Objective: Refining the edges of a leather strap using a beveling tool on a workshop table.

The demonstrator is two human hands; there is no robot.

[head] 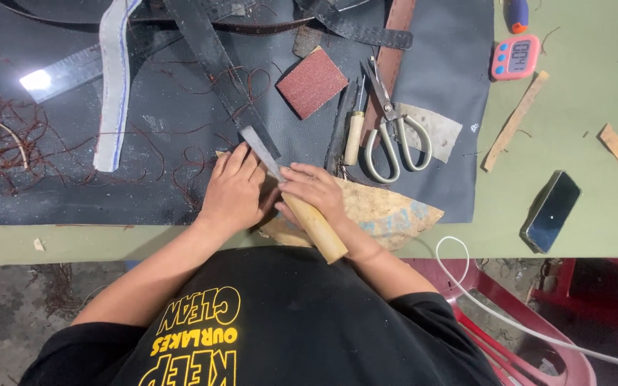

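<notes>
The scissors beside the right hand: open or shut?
Nearly shut. The scissors lie flat on the dark mat, blades together toward the far end, the two pale handle loops side by side.

Your 2 bare forearms reach forward from your body and converge at the middle, so the hands sit just beside each other, touching at the thumbs. Your left hand (234, 191) lies palm down, its fingers (237, 161) held together and stretched straight forward, pressing flat, with the wrist low. Your right hand (316, 191) is curled into a closed grip, knuckles up, its fingers (296, 174) wrapped tight and pointing toward the left hand. Your right wrist bends slightly inward; both elbows stay out wide.
</notes>
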